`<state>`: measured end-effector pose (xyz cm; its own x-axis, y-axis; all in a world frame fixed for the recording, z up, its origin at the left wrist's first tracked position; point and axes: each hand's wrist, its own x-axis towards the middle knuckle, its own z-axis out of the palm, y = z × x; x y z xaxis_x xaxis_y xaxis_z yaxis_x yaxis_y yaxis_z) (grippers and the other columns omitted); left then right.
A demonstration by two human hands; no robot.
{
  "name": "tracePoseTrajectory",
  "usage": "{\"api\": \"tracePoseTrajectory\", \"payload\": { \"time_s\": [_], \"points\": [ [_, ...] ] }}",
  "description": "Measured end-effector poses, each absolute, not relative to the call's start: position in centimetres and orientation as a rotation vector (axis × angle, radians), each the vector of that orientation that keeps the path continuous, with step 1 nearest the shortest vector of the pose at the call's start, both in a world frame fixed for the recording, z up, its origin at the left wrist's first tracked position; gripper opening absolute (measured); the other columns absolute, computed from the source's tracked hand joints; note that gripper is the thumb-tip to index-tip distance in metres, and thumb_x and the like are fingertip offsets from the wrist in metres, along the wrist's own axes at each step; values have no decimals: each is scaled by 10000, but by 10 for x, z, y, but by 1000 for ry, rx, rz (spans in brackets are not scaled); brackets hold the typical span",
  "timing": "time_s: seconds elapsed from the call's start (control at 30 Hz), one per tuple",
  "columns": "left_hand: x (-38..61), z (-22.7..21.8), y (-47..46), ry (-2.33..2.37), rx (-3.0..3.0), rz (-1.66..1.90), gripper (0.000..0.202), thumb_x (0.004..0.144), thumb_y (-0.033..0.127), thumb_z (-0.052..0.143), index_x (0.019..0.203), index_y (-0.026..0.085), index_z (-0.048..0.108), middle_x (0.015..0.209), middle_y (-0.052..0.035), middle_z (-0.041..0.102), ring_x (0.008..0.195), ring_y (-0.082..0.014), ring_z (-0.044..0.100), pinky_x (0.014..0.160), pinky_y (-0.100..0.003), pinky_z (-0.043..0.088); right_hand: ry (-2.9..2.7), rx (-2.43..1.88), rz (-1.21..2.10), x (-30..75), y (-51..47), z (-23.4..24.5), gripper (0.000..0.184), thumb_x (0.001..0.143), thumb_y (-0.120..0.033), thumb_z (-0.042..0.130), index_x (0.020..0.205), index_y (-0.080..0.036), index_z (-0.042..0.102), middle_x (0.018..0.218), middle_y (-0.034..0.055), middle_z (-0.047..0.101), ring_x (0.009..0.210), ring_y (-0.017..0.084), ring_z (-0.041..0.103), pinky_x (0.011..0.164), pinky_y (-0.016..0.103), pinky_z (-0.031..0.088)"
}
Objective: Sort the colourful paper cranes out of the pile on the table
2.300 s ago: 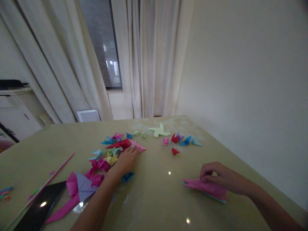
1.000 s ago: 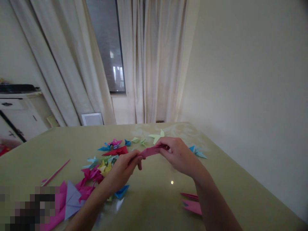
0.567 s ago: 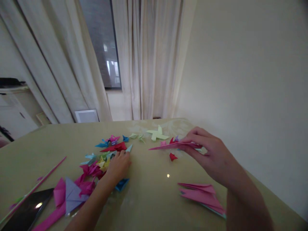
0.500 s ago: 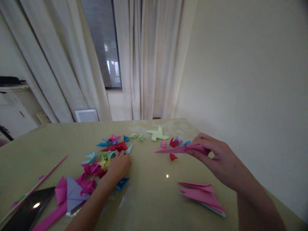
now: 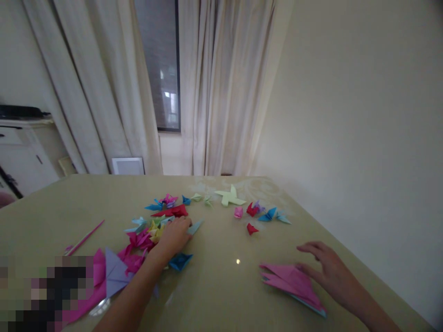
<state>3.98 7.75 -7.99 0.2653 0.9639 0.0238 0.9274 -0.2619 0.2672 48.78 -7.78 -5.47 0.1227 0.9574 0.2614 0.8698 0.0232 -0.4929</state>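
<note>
My left hand reaches into a heap of folded paper pieces. Its fingers are closed on a pale blue folded paper piece, whose pointed end sticks out to the right. A red folded paper lies just beyond the hand, a yellow one beside it, and a dark blue paper boat nearer to me. My right hand holds nothing, thumb and fingers apart. It hovers at the right side of a small stack of pink folded paper planes, a light blue edge showing underneath.
At the table's far side lie a pale green four-armed paper star, a pink paper cube, and several small red and blue origami pieces. A lavender folded paper and a thin pink stick lie left. The wall borders the table's right side.
My right hand has lowered and let go of the pink paper plane, which now lies on the stack. The pale blue piece has shifted slightly right and nearer with my left hand.
</note>
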Motion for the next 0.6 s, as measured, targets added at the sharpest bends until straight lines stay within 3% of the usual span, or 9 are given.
{"api": "tracePoseTrajectory", "payload": {
  "time_s": [0.1, 0.27, 0.37, 0.43, 0.53, 0.6],
  "points": [
    [44, -66, 75, 1714, 2338, 412, 66, 875, 160, 691, 894, 187, 748, 1090, -130, 773, 1151, -338, 688, 1013, -439, 467, -1753, -1730, 87, 455, -66, -34, 514, 838, -612, 717, 1186, -241, 788, 1245, 161, 721, 1122, 345, 675, 1005, 522, 554],
    [59, -28, 63, 1497, 2262, 738, 210, 1014, 344, 566, 1029, 180, 697, 908, -51, 742, 847, -207, 705, 766, -297, 523, -1883, -1471, 416, 361, -47, -4, 378, 1000, -511, 619, 1223, -238, 757, 1225, 121, 718, 1033, 264, 673, 930, 428, 567],
    [73, -5, 43, 1087, 2013, 1003, 239, 980, 414, 630, 984, 176, 650, 798, -12, 698, 710, -169, 668, 639, -257, 509, -1868, -1334, 534, 317, -38, 0, 441, 991, -499, 664, 1335, -225, 696, 1251, 114, 725, 1045, 253, 667, 922, 397, 547],
    [83, 5, 29, 826, 1864, 1033, 230, 963, 403, 669, 951, 174, 653, 772, -12, 698, 703, -165, 671, 629, -254, 515, -1867, -1253, 605, 301, -33, 1, 382, 998, -481, 666, 1262, -211, 723, 1170, 91, 751, 1007, 238, 668, 900, 369, 532],
    [93, 10, 15, 718, 1846, 950, 197, 995, 358, 643, 968, 169, 693, 776, -27, 722, 726, -161, 689, 655, -253, 525, -1811, -1194, 746, 296, -30, -1, 299, 1006, -469, 655, 1013, -187, 754, 948, 53, 756, 873, 210, 662, 807, 325, 516],
    [96, 8, 13, 729, 1814, 940, 193, 1006, 353, 635, 989, 167, 685, 762, -25, 717, 700, -153, 685, 641, -250, 516, -1687, -1161, 848, 301, -31, -3, 298, 978, -488, 696, 1003, -193, 729, 945, 52, 749, 874, 212, 668, 777, 314, 517]
  ]
}}
